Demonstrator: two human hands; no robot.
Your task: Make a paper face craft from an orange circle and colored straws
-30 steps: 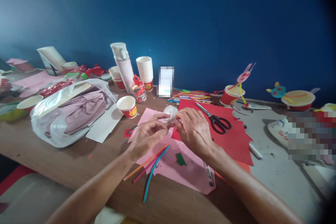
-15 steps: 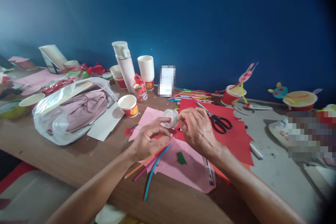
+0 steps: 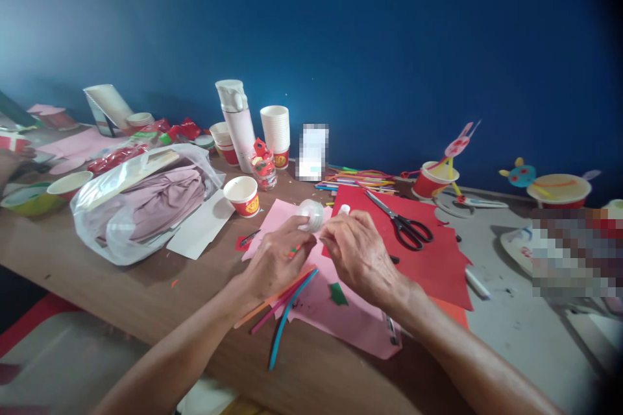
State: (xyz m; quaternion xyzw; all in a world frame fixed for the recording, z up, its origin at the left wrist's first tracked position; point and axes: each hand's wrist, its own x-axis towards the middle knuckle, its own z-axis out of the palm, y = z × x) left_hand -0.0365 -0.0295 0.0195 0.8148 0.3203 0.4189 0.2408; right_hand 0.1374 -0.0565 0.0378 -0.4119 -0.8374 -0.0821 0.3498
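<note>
My left hand (image 3: 280, 259) is closed, pinching a small clear round object (image 3: 311, 214), perhaps a tape roll, above the pink paper (image 3: 341, 314). Just to its right my right hand (image 3: 357, 253) is closed in a pinch, with a small white piece (image 3: 344, 209) at its fingertips. The two hands nearly touch. Below the hands lie several coloured straws (image 3: 287, 314) and a green scrap (image 3: 337, 294). A red paper sheet (image 3: 433, 253) with black-handled scissors (image 3: 402, 224) on it lies to the right of my hands.
A red paper cup (image 3: 243, 195), a plastic bag of cloth (image 3: 141, 204), a white flask (image 3: 237, 123) and a stack of cups (image 3: 276, 133) stand at left and back. Paper-cup crafts (image 3: 432, 178) and a bowl craft (image 3: 559, 188) sit at right. A marker (image 3: 390, 331) lies by the pink paper.
The clear round object has gone from between both hands into my left hand. My right hand has drawn slightly apart, pinching a small white piece. The view shifted a little.
</note>
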